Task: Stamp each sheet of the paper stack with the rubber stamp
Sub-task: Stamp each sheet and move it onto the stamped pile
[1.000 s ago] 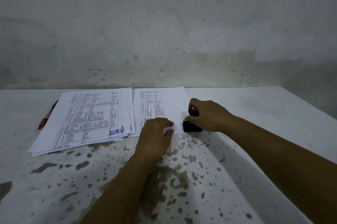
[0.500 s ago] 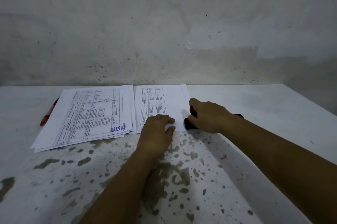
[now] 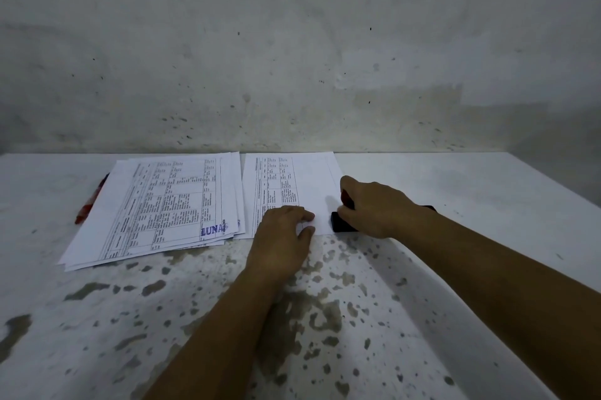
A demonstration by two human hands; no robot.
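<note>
Two lots of printed paper lie at the far side of the table. The left pile (image 3: 169, 204) is fanned and its top sheet bears a blue "LUNAS" stamp mark (image 3: 213, 230). The right sheet (image 3: 292, 185) has a blank right half. My left hand (image 3: 283, 237) presses on that sheet's near edge, fingers curled, thumb and forefinger close together on the paper. My right hand (image 3: 374, 204) grips the rubber stamp (image 3: 341, 224): a red handle mostly hidden in the fist, and a black base down at the sheet's near right corner.
A red pen (image 3: 91, 201) lies partly under the left pile's far edge. A dark flat object (image 3: 428, 207) peeks out behind my right wrist. The white table (image 3: 455, 191) is patchy and worn near me. A stained wall (image 3: 292, 58) closes off its far edge.
Both hands and the stamp stay where they were. The view has shifted slightly, and the dark object behind my right wrist has come into sight.
</note>
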